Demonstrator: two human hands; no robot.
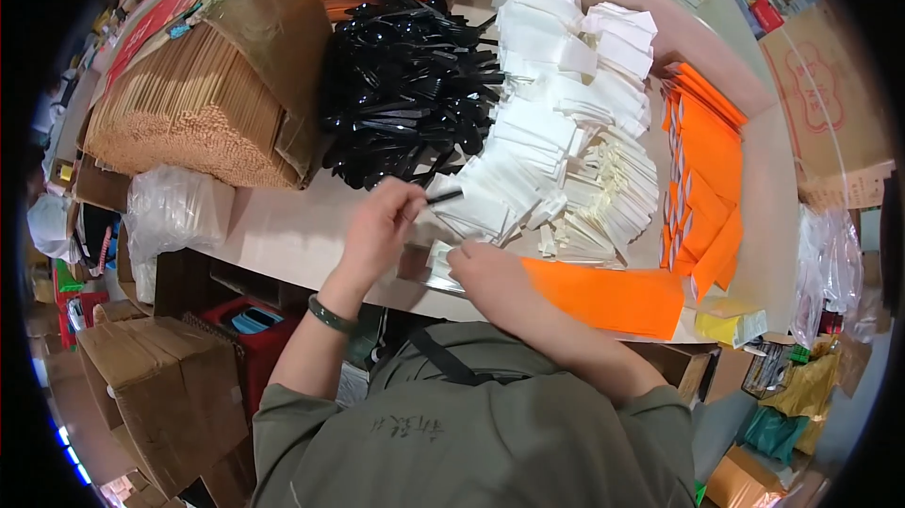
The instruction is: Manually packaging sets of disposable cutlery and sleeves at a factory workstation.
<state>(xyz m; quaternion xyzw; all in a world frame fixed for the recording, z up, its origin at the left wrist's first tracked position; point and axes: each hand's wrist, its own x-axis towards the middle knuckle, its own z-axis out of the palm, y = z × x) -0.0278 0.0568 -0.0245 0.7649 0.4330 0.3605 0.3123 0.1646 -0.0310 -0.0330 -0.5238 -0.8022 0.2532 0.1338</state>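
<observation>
— What is seen in the head view around the white napkins (556, 145)?

— The napkins are heaped in the middle of the table (283, 235). A large pile of black plastic cutlery (405, 84) is lain just left of the napkins, touching them. A bundle of wooden sticks (184, 112) in a brown wrapper is set further left of the napkins, beyond the cutlery. Orange sleeves (702, 169) are stacked to the right of the napkins, and one flat orange sheet (608, 296) is spread just below them, at the near table edge.

— And the hands?

— The left hand (377, 225) is raised at the lower left edge of the napkins. A single black cutlery piece (443, 196) is pinched between its fingertips, the tip pointed toward the napkins. The grip is narrow, closed on that piece. A dark green bracelet (330, 316) is worn on that wrist.

— The right hand?

— The right hand (481, 268) is rested at the bottom edge of the napkins, beside the orange sheet, with fingertips on a small folded napkin. Whether it is gripped or only touched cannot be told.

— Anything below?

— Cardboard boxes (141, 385) and a red crate (255, 324) are kept under the table, lower left of the napkins.
</observation>
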